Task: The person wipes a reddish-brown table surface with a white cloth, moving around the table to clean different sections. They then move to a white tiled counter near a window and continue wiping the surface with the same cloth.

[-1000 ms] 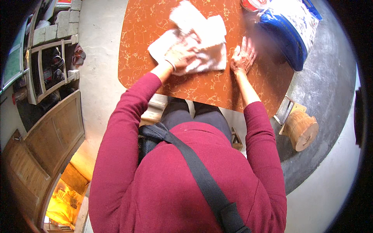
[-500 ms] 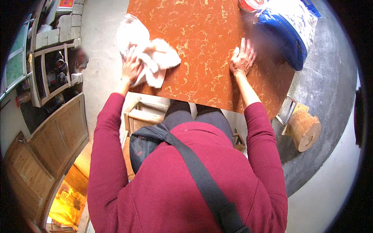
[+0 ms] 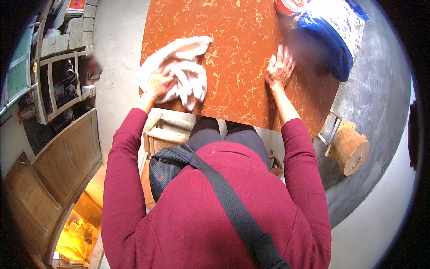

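Note:
My left hand [image 3: 160, 84] presses on a crumpled white cloth [image 3: 188, 76] near the left front edge of the red-brown marbled table [image 3: 242, 54]. Its fingers are slightly smeared by motion and partly sunk in the folds. The cloth spreads ahead and to the right of that hand, one end reaching toward the middle. On the right part of the tabletop my right hand [image 3: 280, 71] lies flat, palm down, fingers stretched out and holding nothing. Beyond it, at the far right corner, is a blue and white plastic package [image 3: 333, 33].
Beside the package stands a red and white round container [image 3: 290, 5]. A wooden chair [image 3: 165, 132] is by the table's left front, and a round wooden stool-like block [image 3: 351, 152] is at the right. Wooden door panels [image 3: 67, 148] and a shelf frame [image 3: 53, 87] are at the left.
My left hand has drawn the cloth a little nearer and to the right, and the cloth's folds have shifted. The right hand has stayed in place.

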`<state>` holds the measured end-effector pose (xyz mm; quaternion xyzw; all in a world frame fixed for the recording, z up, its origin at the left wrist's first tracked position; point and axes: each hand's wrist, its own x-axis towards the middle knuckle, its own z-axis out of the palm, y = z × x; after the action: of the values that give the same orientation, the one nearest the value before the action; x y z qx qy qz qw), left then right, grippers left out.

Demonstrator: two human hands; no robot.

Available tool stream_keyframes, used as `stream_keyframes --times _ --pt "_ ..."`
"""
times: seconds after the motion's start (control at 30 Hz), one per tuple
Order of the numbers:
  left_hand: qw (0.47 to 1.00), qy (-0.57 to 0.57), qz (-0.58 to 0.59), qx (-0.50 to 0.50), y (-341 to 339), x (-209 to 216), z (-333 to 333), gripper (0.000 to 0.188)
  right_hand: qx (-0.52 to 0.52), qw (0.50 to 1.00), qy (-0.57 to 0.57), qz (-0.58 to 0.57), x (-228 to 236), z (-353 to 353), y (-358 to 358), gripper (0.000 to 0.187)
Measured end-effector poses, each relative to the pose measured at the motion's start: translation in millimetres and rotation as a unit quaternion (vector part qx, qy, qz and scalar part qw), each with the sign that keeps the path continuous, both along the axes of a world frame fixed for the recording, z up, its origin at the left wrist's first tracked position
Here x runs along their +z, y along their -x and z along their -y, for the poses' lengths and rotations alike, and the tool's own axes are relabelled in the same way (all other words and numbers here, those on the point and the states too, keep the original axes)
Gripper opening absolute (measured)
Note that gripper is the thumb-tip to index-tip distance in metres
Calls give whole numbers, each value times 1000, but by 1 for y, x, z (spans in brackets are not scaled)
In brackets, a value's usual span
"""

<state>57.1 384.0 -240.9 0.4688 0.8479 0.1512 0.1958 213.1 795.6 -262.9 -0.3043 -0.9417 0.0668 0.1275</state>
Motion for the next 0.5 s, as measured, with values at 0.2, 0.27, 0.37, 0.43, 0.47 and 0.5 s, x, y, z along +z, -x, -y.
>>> stream_keyframes --times 0.2,0.27,0.37,0.43,0.47,0.5 --pt "984 -10 -31 177 10 1 -122 32 5 1000 -3 -2 1 1 3 48" --pt "998 -9 -13 65 -15 -3 -137 34 10 1000 0 -15 1 0 3 48" --pt "989 -103 -78 -69 -40 16 -125 36 9 1000 -2 -10 0 -2 0 49" --pt "991 -97 66 -64 -51 30 -90 40 2 1000 -14 -2 -2 -4 -2 49" --pt "990 -99 92 -44 -55 50 -66 41 0 1000 -19 3 -2 -3 -2 49" --pt "980 -64 187 9 -60 66 -36 45 -2 1000 -11 6 0 -2 -2 49"
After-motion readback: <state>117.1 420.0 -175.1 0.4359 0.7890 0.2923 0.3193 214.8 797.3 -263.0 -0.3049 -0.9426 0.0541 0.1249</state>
